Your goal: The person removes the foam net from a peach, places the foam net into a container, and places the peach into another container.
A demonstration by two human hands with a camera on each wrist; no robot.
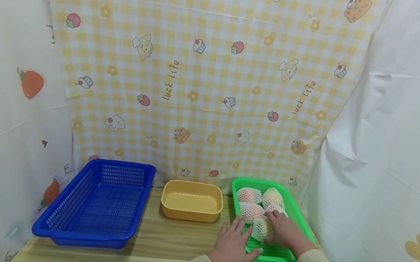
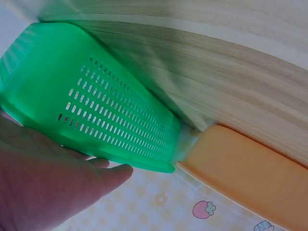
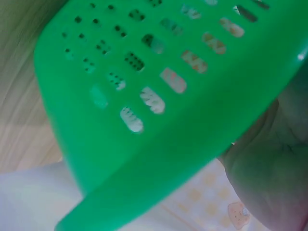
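Note:
Several round fruits (image 1: 251,212) in white foam nets lie in the green basket (image 1: 237,181), some reddish and some pale yellow through the mesh. My right hand (image 1: 286,231) reaches over the basket's right side and grips a pale yellow netted fruit (image 1: 261,229), fingers on top and thumb on the near side. In the right wrist view the basket wall (image 3: 115,159) covers most of that hand's work. My left hand (image 1: 233,248), fingers spread and holding nothing, is at the basket's front left corner. Its palm and thumb show beside the rim in the left wrist view.
A yellow tub (image 1: 189,215) stands left of the green basket against the patterned cloth (image 1: 199,147). Farther left is a large blue basket (image 1: 136,211) on the wooden table (image 1: 158,243). White cloth hangs on both sides.

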